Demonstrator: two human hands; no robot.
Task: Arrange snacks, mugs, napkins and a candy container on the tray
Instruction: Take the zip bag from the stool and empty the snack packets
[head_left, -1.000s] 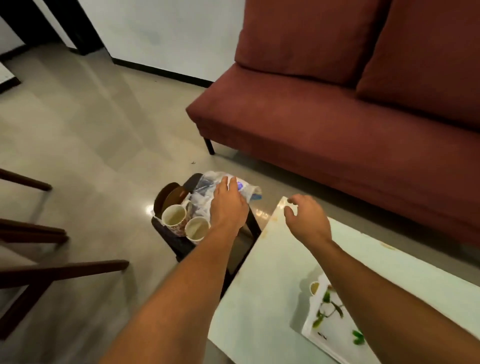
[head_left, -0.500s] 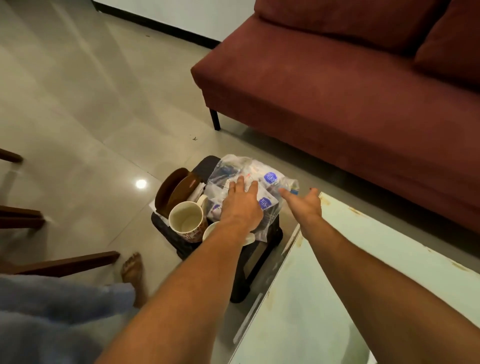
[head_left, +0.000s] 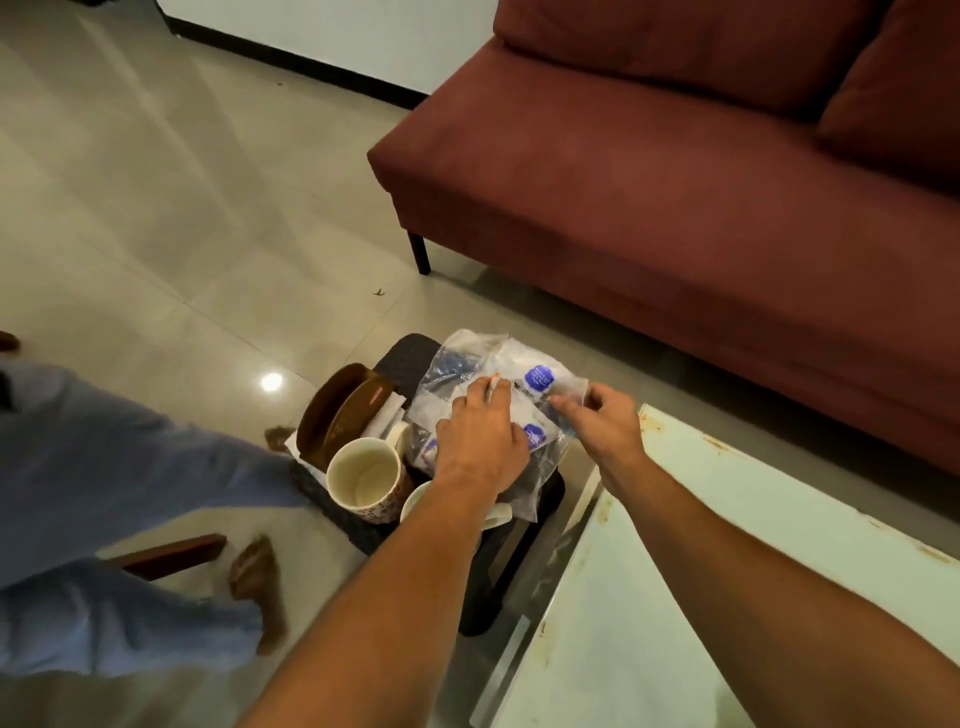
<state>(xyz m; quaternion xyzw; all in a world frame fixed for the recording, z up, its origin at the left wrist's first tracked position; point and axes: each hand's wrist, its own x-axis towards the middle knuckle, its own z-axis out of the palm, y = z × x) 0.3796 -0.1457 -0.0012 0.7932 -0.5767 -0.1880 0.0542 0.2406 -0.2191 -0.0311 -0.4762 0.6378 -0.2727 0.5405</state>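
A clear plastic bag of snacks (head_left: 524, 371) with blue labels lies on a small dark stool (head_left: 410, 353). My left hand (head_left: 480, 441) rests on top of the bag, fingers curled onto the plastic. My right hand (head_left: 602, 421) pinches the bag's right edge. A patterned mug (head_left: 366, 480) stands at the stool's front left, and a second mug's rim (head_left: 418, 501) shows beside it, partly under my left arm. Brown plates (head_left: 345, 415) lean at the stool's left with white napkins (head_left: 387, 418) next to them. The tray is out of view.
A pale green table (head_left: 727, 571) with worn edges fills the lower right. A dark red sofa (head_left: 675, 182) stands behind the stool. My legs in blue trousers (head_left: 104, 493) and a bare foot (head_left: 257, 577) are at left, beside a wooden chair leg (head_left: 171, 556).
The view has tilted down and closer to the stool. My right hand has come off the table corner and taken the bag's right edge; my left hand stays on the bag.
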